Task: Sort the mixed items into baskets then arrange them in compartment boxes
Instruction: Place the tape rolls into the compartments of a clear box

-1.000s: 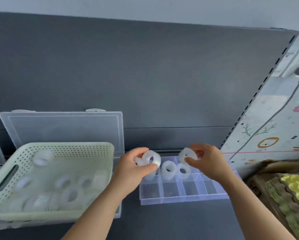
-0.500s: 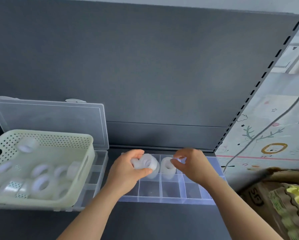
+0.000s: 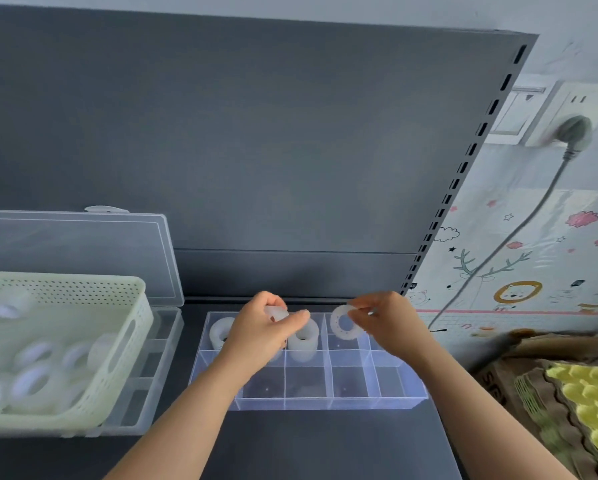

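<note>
A clear compartment box [image 3: 325, 396] lies on the dark shelf in front of me. Two white tape rolls stand in its back row: one [image 3: 221, 332] at the far left, another [image 3: 303, 339] in the third cell. My left hand [image 3: 261, 336] hovers over the back row and pinches a white tape roll [image 3: 276, 313] between thumb and fingers. My right hand [image 3: 384, 322] pinches another tape roll [image 3: 342, 326] upright over the fourth back cell. The front row holds nothing.
A pale green perforated basket [image 3: 117, 344] with several tape rolls sits on a second clear box [image 3: 145, 382] with its lid up at the left. Egg cartons [image 3: 585, 403] are stacked at the right. A slotted shelf upright [image 3: 463, 168] and a cable [image 3: 519, 230] run along the right.
A tape roll now stands in the far-left back cell. My right hand has moved its roll right, above the fourth back cell. The view has shifted.
</note>
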Action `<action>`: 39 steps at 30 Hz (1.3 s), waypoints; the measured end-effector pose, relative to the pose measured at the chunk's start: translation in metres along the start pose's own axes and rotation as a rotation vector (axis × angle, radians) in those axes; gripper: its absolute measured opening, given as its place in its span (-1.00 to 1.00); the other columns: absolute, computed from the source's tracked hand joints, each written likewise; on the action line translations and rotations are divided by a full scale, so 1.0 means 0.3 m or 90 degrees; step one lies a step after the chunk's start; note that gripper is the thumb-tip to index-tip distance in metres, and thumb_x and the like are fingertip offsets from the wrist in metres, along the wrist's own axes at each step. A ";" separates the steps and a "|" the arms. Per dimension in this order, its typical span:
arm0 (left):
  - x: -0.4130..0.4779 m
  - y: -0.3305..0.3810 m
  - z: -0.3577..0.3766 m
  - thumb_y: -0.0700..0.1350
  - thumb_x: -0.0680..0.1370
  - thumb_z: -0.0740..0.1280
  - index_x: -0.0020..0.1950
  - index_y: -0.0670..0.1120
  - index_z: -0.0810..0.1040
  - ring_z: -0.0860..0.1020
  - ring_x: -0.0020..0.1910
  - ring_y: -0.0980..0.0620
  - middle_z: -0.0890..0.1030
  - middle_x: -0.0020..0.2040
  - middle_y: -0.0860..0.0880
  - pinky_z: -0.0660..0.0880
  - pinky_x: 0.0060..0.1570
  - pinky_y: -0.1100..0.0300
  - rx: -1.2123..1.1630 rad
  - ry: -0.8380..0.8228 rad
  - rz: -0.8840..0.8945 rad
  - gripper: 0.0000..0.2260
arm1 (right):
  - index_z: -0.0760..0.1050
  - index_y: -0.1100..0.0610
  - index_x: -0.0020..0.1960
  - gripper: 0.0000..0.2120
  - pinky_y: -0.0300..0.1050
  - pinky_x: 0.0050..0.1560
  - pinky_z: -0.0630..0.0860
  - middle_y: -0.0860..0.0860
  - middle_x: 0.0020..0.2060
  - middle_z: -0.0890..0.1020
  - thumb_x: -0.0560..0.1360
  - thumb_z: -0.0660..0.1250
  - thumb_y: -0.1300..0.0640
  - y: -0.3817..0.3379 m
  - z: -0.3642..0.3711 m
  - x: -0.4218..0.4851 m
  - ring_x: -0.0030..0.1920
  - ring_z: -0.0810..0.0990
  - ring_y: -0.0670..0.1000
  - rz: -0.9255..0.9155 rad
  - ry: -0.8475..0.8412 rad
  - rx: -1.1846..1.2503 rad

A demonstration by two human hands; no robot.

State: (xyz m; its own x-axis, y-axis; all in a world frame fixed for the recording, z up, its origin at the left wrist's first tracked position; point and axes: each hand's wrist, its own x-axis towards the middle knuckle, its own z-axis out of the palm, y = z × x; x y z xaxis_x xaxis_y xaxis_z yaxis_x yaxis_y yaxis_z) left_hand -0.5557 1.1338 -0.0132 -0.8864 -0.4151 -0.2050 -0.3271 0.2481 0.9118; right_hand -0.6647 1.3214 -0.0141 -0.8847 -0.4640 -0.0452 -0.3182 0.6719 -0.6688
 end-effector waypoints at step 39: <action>0.053 -0.073 0.058 0.11 0.35 0.51 0.36 0.04 0.43 0.37 0.30 0.08 0.43 0.33 0.15 0.29 0.26 0.19 0.453 -0.032 0.195 -0.39 | 0.56 0.16 -0.23 -0.83 -0.15 -0.26 0.46 0.05 -0.24 0.52 0.50 0.31 0.13 0.019 0.089 0.022 -0.23 0.50 0.16 -0.026 -0.024 -0.268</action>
State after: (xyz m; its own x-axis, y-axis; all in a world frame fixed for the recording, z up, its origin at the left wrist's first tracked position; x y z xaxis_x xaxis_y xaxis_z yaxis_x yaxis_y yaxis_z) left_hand -0.5682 1.1371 -0.0427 -0.9793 -0.2019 -0.0120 -0.1821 0.8546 0.4863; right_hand -0.6632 1.3067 -0.0380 -0.8579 -0.5107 -0.0565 -0.4712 0.8259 -0.3096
